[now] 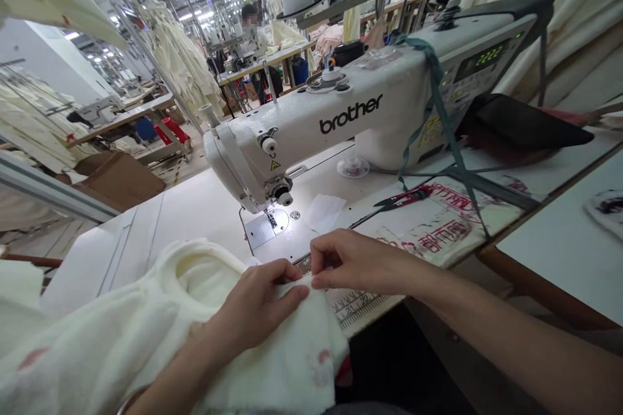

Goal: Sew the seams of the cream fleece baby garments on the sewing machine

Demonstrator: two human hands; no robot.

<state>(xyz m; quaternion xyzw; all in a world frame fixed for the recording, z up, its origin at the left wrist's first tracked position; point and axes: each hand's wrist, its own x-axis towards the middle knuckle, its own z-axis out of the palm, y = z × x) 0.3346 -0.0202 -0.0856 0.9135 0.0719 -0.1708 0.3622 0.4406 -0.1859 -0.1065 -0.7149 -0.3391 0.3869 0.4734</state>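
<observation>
A cream fleece garment point(121, 337) with a round neck opening lies over the near edge of the sewing table point(195, 207). My left hand point(257, 305) rests on it, fingers pressed together and pinching its edge. My right hand point(355, 262) pinches the same edge from the right, fingers closed. Both hands sit just in front of the needle plate point(265, 227) of a white Brother sewing machine point(341, 117).
Red-handled thread snips point(403, 198) and a small white fabric piece point(325, 212) lie right of the needle. A printed ruler point(355, 305) runs along the table edge. A black tablet point(525, 123) leans at the right. Another person sits at a far machine point(250, 19). Cream garments hang around.
</observation>
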